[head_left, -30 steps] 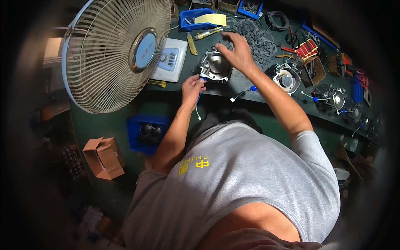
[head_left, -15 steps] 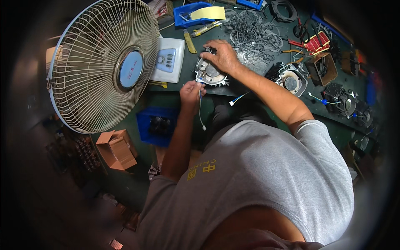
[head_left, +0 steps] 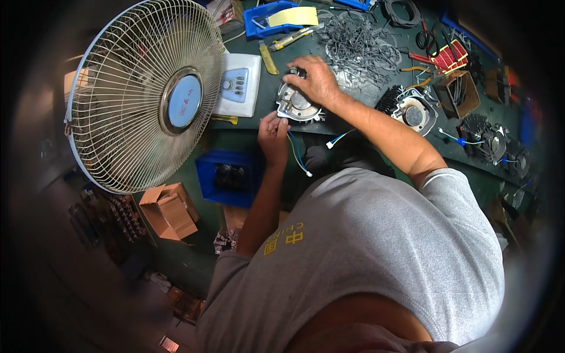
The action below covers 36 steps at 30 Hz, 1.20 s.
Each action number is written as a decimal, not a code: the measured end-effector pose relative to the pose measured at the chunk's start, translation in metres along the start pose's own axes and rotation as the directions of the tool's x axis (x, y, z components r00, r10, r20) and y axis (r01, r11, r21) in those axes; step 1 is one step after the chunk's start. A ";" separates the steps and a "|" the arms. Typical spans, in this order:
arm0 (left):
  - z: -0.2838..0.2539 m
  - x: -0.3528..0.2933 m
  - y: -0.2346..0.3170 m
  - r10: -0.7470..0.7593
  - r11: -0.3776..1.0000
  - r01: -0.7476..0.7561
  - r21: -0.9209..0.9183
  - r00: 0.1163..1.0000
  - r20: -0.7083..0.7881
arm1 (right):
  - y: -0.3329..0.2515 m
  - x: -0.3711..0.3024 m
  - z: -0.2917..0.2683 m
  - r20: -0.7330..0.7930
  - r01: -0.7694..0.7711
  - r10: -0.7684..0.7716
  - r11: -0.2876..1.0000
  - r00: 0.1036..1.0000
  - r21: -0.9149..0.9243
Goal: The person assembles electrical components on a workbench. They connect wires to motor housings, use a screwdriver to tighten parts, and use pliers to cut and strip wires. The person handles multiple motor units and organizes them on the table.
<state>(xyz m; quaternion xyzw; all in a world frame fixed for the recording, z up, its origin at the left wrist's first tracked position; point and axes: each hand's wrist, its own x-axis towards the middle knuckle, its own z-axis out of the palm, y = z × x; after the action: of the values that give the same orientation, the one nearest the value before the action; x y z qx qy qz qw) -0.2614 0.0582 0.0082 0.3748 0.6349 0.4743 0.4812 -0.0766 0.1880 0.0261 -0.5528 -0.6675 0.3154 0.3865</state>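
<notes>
Item: fan motor assembly (head_left: pixel 297 106), round, silver-grey, lying flat near the front edge of the green desk (head_left: pixel 268 126), directly ahead of the person.

Right hand (head_left: pixel 315 79): laid over the far upper side of the motor, fingers curled down on its rim, apparently pinning it so it cannot slide or turn.

Left hand (head_left: pixel 273 129): at the near edge of the motor, fingertips pinched together on the wire leads (head_left: pixel 296 154) where they leave the housing. The blue and pale leads hang off the desk edge below the hand, connector ends loose. Whether the pinch is fully closed on a wire cannot be told at this size.

Hands are apart, one on each side of the motor, a hold-and-work arrangement.

Surroundings, left: a desk fan with cream wire guard (head_left: pixel 147 94), tipped towards the camera, its white control base (head_left: pixel 238 85) just beside the motor.

Far side: blue parts bin (head_left: pixel 276 15) with a yellow pad, a yellow-handled tool (head_left: pixel 291 38), and a heap of grey cable ties (head_left: pixel 359 47), all within arm's reach.

Right: a second motor unit (head_left: pixel 412 112), well apart.

Below the desk: blue crate (head_left: pixel 226 176), open cardboard box (head_left: pixel 168 209).
</notes>
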 end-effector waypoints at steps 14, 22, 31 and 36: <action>0.002 -0.003 0.008 0.067 0.987 -0.073 0.143 0.997 0.044 | -0.005 -0.003 -0.004 0.000 -0.018 0.018 0.999 1.000 -0.045; 0.008 -0.005 0.000 0.245 0.909 -0.229 0.349 0.969 -0.003 | -0.007 -0.005 -0.004 -0.012 -0.038 0.037 0.999 0.999 -0.033; 0.006 0.001 0.023 0.092 0.905 -0.096 0.414 0.995 0.029 | -0.003 -0.006 -0.003 -0.010 -0.002 0.002 0.999 1.000 -0.052; 0.008 0.002 0.015 0.061 0.939 -0.054 0.339 0.998 -0.010 | -0.005 -0.004 -0.005 -0.013 -0.028 0.028 0.998 1.000 -0.057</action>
<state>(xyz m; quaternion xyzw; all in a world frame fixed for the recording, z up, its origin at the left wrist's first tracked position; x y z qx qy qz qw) -0.2537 0.0662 0.0215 0.4654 0.7005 0.3758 0.3893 -0.0747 0.1832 0.0325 -0.5747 -0.6662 0.2982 0.3700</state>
